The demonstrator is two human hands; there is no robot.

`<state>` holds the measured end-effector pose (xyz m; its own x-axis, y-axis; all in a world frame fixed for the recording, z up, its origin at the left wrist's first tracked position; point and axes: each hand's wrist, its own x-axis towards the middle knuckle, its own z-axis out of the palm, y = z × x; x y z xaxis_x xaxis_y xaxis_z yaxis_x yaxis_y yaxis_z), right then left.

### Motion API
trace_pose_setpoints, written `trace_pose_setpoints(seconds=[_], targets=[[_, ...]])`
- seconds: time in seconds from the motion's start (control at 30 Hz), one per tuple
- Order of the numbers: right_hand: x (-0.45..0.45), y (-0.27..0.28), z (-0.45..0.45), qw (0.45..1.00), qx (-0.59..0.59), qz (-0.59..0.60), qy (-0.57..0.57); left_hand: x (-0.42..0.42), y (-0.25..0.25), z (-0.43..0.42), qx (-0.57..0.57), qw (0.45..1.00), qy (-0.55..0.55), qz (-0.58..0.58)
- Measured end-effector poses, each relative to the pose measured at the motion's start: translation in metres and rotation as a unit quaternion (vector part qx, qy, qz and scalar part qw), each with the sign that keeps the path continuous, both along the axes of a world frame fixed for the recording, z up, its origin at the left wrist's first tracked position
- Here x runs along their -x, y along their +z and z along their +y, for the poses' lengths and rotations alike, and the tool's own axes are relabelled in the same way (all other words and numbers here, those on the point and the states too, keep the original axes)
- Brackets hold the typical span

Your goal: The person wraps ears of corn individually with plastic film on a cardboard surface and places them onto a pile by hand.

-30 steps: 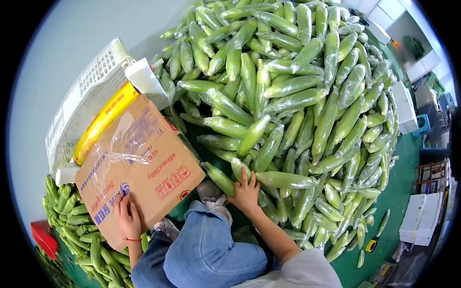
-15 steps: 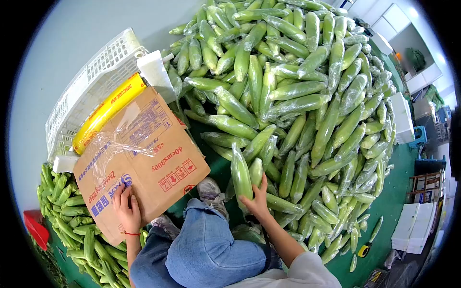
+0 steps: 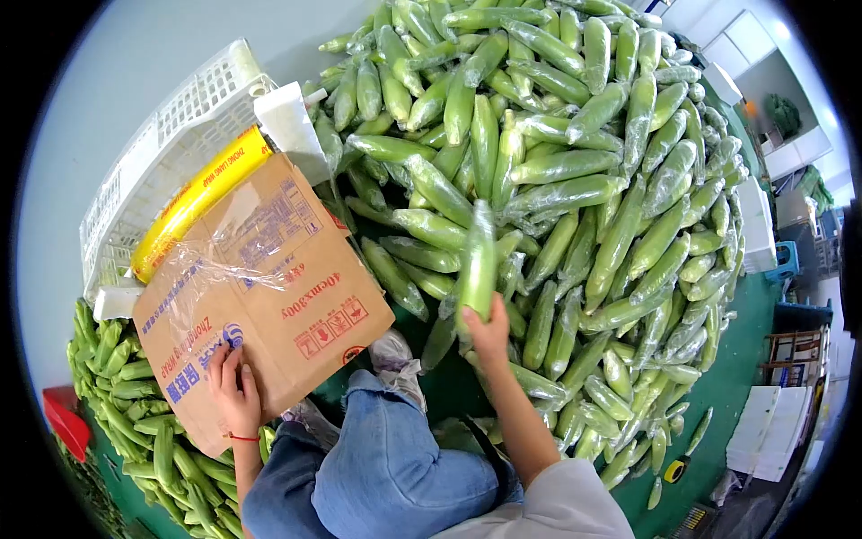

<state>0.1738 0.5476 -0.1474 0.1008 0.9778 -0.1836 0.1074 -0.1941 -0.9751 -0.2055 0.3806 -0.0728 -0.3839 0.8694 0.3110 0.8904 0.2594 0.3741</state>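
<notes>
My right hand (image 3: pixel 488 331) grips the lower end of a green ear of corn (image 3: pixel 478 260), which points away from me and is slightly blurred. Beyond and beside it lies a big heap of husked-green corn ears wrapped in clear film (image 3: pixel 557 193). My left hand (image 3: pixel 237 392) lies on a printed cardboard sheet (image 3: pixel 296 278), its fingers loosely bent and apart, holding nothing. A crumpled strip of clear film (image 3: pixel 229 269) spreads over the cardboard.
Behind the cardboard, a yellow roll of wrap (image 3: pixel 202 199) lies against a white plastic crate (image 3: pixel 180 130). Unwrapped corn ears (image 3: pixel 171 449) are piled at my lower left, near a red object (image 3: pixel 66 424). White boxes (image 3: pixel 768 431) and a blue stool (image 3: pixel 783 262) stand at right.
My right hand has moved slightly up and right with the ear of corn, swinging it over the heap's near edge. My left hand stays on the cardboard.
</notes>
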Motion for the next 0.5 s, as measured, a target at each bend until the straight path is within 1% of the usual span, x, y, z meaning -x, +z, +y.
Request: trace_pose_setpoints(seconds=[0.03, 0.07, 0.1, 0.13, 0.17, 0.2, 0.3, 0.33, 0.4, 0.5], targets=[[-0.02, -0.008, -0.004, 0.999, -0.018, -0.034, -0.033, 0.001, -0.001, 0.0, -0.001, 1.0, -0.001, 0.0], [-0.037, -0.006, -0.007, 0.998, -0.01, -0.02, -0.065, 0.001, -0.002, 0.0, -0.002, 1.0, -0.002, 0.001], [-0.056, -0.004, -0.004, 0.994, 0.004, -0.073, -0.079, 0.002, -0.003, -0.001, -0.002, 1.0, -0.001, 0.005], [-0.073, -0.003, 0.0, 0.984, 0.016, -0.153, -0.091, 0.001, -0.003, -0.001, -0.002, 1.0, -0.003, 0.004], [-0.089, -0.011, 0.003, 0.93, -0.084, -0.343, -0.096, 0.001, -0.001, 0.0, -0.003, 1.0, -0.004, 0.004], [-0.1, -0.018, 0.005, 0.831, -0.181, -0.516, -0.097, 0.001, 0.0, 0.0, -0.004, 1.0, -0.004, 0.005], [-0.116, -0.02, -0.003, 0.848, -0.179, -0.499, 0.031, -0.002, 0.005, 0.001, 0.004, 1.0, -0.001, 0.01], [-0.11, -0.025, -0.003, 0.885, -0.116, -0.449, 0.053, -0.003, 0.006, -0.001, 0.004, 1.0, 0.005, 0.001], [-0.079, -0.031, -0.005, 0.936, 0.011, -0.34, 0.091, -0.004, 0.006, 0.001, -0.002, 1.0, 0.012, -0.016], [-0.042, -0.05, 0.01, 0.924, -0.047, -0.38, 0.01, -0.003, 0.006, 0.001, -0.021, 1.0, 0.001, 0.003]])
